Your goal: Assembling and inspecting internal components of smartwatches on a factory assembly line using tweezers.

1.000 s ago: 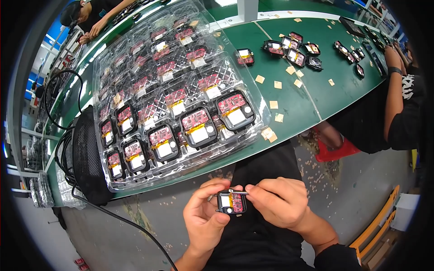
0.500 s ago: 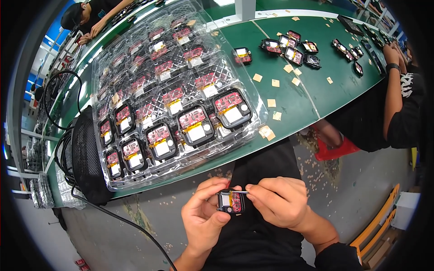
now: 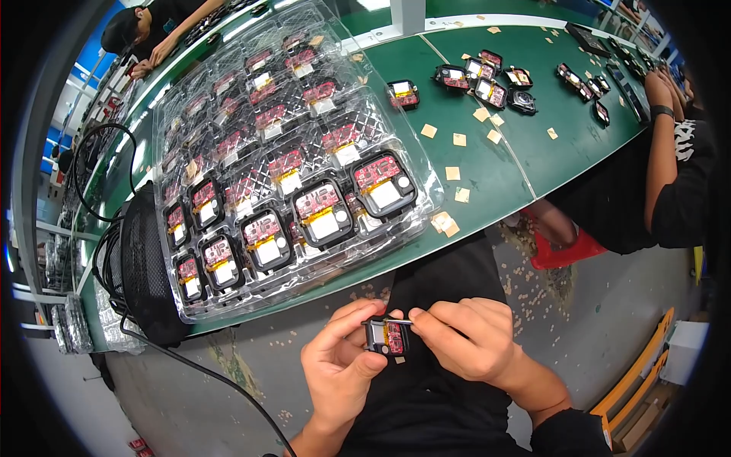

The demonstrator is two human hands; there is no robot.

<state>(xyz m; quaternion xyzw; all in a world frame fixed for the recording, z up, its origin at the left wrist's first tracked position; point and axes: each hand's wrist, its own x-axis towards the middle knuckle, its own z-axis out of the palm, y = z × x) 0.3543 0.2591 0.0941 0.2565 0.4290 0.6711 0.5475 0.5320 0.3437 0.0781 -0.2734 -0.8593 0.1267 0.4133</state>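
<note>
We keep our grip | half-curled left hand [image 3: 340,373] holds black-rimmed unit [image 3: 387,337], red board [image 3: 395,340] rightward | right hand [image 3: 470,340] pinches metal tool [image 3: 398,321], axis left-right

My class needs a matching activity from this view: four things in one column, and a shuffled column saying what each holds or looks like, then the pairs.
Things
1. Left hand
2. Clear plastic tray
3. Right hand
4. Tabletop

Descriptions
A. Holds a thin metal tool
B. Green, with small tan squares scattered on it
C. Holds a small black device with a red circuit board
D. See-through, bearing rows of open devices

Pairs: 1-C, 2-D, 3-A, 4-B
</note>
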